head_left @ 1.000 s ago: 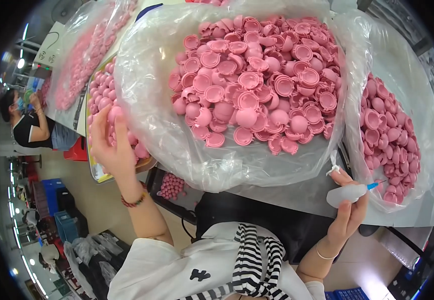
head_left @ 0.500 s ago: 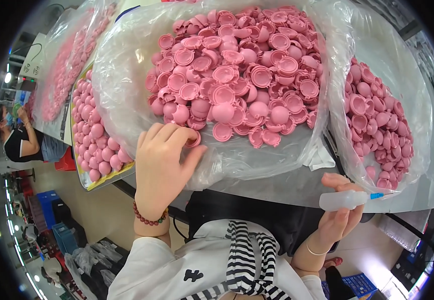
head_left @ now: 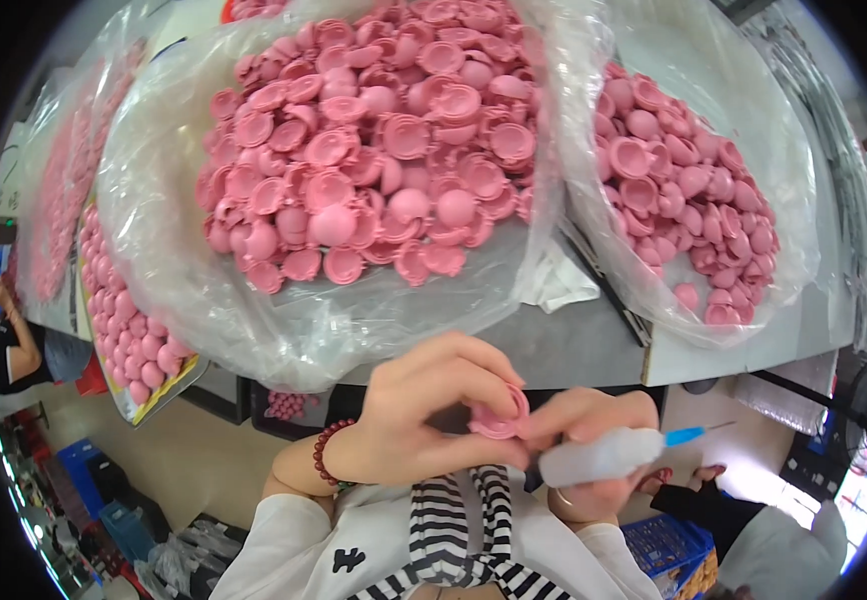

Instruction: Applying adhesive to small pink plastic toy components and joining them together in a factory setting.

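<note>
My left hand [head_left: 416,412] is closed on a pink hollow half-shell [head_left: 504,418], pinching it between thumb and fingers in front of my body. My right hand [head_left: 604,412] meets it there, its thumb and forefinger at the shell's right edge. That same hand grips a whitish squeeze bottle [head_left: 594,457] with a blue needle tip [head_left: 685,436], which points right, away from the shell. Beyond my hands, a large clear plastic bag [head_left: 284,335] lies spread open under a heap of pink half-shells [head_left: 384,140].
A second clear bag [head_left: 789,250] of pink shells [head_left: 684,190] lies on the right. Left, a yellow-edged tray [head_left: 172,393] holds pink balls [head_left: 126,330]. A white cloth [head_left: 559,283] lies between the bags. A co-worker [head_left: 16,350] is far left; another person [head_left: 769,530] is at lower right.
My left hand has come from the heap's near edge toward my body with a pink half-shell. My right hand has moved in with the bottle to meet it. The view has shifted right.
</note>
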Available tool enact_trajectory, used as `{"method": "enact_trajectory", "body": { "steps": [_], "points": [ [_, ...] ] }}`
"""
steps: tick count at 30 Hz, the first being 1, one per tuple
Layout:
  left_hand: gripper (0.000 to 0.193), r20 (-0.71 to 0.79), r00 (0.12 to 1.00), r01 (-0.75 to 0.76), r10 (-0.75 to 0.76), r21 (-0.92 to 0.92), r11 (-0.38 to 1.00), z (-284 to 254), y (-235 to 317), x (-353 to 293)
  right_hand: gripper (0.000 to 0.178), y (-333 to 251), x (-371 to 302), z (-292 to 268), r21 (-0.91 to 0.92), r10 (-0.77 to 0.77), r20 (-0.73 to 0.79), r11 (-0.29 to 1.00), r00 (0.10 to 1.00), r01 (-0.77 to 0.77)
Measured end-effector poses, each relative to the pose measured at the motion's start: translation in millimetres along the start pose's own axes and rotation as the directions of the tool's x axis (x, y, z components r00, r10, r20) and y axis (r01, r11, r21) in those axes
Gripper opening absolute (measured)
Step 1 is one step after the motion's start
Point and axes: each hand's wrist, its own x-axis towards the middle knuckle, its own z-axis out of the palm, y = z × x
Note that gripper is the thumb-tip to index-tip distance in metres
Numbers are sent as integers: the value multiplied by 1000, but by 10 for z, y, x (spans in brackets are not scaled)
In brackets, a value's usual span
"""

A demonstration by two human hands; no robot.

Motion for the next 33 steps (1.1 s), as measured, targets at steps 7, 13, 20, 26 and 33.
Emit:
{"method": "enact_trajectory", "body": {
  "steps": [7,13,20,26,33],
  "points": [
    [48,43,994,111,-103,-492,864,179,-217,-109,42,70,-17,-148,-247,-91,-16,965,996,84],
    [53,108,974,210,-199,-761,614,221,-148,-65,45,3,112,-198,-345,-413,-281,886,866,311],
    [44,71,980,173,-186,-763,623,233,-168,-119,59,-153,101,-241,-629,-615,178,530,769,569],
    [43,68,983,162,-171,-763,626,222,-216,-147,61,-128,105,-136,-713,-543,275,439,794,547],
    [40,73,981,171,-179,-761,626,211,-223,-140,62,-107,133,-135,-729,-521,293,421,802,540]
  ]
}}
